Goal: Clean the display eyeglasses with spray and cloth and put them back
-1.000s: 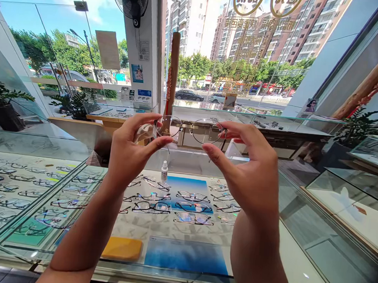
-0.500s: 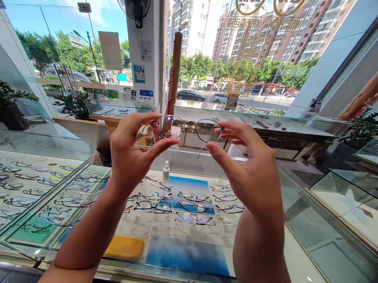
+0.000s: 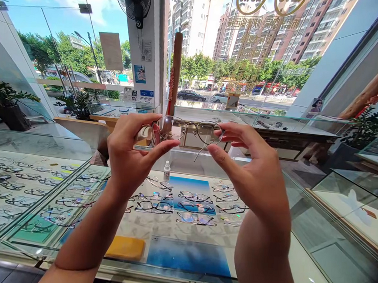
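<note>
A pair of round, thin-rimmed eyeglasses (image 3: pixel 191 125) is held up in the air above the glass counter, lenses facing me. My left hand (image 3: pixel 134 144) grips its left side between fingers and thumb, the thumb lying below the lens. My right hand (image 3: pixel 246 159) pinches the right rim near its outer edge. One slim temple arm (image 3: pixel 201 153) hangs down beneath the right lens. Something pale, perhaps a cloth (image 3: pixel 144 133), shows between the left fingers. Below the hands, a small white bottle (image 3: pixel 167 171) stands on the counter.
The glass display counter (image 3: pixel 178 275) holds rows of eyeglasses (image 3: pixel 154 207), with more in the left case (image 3: pixel 12 184). A yellow case (image 3: pixel 125 247) and a blue sheet (image 3: pixel 188 257) lie at its near side. Beyond are another display counter (image 3: pixel 274 133) and a wooden post (image 3: pixel 175 70).
Both hands hold the eyeglasses at almost the same height. The right hand has shifted slightly right, and the hanging temple arm sits a little lower. The counter items look unchanged.
</note>
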A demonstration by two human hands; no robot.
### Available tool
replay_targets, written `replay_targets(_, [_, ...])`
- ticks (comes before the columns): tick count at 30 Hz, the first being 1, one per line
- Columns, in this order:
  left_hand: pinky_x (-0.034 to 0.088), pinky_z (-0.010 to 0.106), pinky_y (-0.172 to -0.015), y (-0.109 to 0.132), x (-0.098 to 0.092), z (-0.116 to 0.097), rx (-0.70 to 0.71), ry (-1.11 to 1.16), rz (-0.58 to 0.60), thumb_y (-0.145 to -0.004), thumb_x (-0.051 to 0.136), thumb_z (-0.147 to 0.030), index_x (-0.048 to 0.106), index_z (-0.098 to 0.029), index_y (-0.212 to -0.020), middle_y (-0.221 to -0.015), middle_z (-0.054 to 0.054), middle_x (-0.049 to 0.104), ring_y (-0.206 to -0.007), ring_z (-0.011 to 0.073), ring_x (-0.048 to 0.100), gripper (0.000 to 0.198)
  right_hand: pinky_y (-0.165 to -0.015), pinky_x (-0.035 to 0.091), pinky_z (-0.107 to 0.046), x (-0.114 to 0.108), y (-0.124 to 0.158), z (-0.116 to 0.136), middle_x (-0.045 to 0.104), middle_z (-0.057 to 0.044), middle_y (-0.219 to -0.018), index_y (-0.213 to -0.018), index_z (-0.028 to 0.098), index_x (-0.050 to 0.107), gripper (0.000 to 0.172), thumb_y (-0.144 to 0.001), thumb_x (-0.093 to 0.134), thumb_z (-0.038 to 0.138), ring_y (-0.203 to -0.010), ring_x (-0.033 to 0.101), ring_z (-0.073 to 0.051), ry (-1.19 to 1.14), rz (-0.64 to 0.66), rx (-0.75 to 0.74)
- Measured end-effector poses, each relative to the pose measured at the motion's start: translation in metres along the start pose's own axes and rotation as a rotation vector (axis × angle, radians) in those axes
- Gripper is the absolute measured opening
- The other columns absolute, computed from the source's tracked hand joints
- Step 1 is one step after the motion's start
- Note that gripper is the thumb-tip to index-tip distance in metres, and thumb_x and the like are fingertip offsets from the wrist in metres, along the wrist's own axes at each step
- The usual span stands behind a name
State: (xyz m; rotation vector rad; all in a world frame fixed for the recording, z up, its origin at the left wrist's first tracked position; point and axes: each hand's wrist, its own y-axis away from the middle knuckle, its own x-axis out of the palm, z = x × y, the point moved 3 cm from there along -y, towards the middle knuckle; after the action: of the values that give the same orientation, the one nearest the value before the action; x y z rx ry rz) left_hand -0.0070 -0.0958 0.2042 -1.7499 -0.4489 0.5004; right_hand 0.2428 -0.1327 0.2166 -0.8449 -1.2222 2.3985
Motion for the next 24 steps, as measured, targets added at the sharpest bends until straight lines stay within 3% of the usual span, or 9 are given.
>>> replay_targets(10, [0.058,0.042,-0.093,-0.001,0.000,-0.002,0.010,0.006,0.007,-0.079,0.097,-0.050,0.077,-0.031,-0.128,-0.112,0.004,0.076,-0.103,0.0248,0.071,0.056,-0.097,0.062,-0.052,-0.002,0.000,0.003,0.082,-0.009,-0.124,-0.129,0.026,0.072,0.041,-0.094,0.081,0.045,-0.111,0.077,-0.031,0.041,0.000,-0.043])
replay_targets(15, [0.059,0.041,-0.095,-0.004,0.004,0.003,-0.079,0.098,0.058,-0.081,0.095,-0.053,0.077,-0.029,-0.126,-0.113,0.005,0.077,-0.105,0.0240,0.072,0.053,-0.096,0.062,-0.049,-0.004,0.002,0.007,0.082,-0.008,-0.118,-0.124,0.026,0.074,0.038,-0.092,0.083,0.044,-0.108,0.078,-0.030,0.048,-0.044,-0.079])
replay_targets(24, [0.059,0.039,-0.098,-0.010,0.005,0.008,-0.150,0.125,0.114,-0.084,0.091,-0.056,0.079,-0.031,-0.123,-0.109,0.003,0.075,-0.104,0.0231,0.071,0.047,-0.091,0.060,-0.045,-0.004,0.001,0.014,0.081,-0.008,-0.111,-0.117,0.026,0.074,0.031,-0.095,0.080,0.047,-0.100,0.076,-0.028,0.151,-0.162,-0.282])
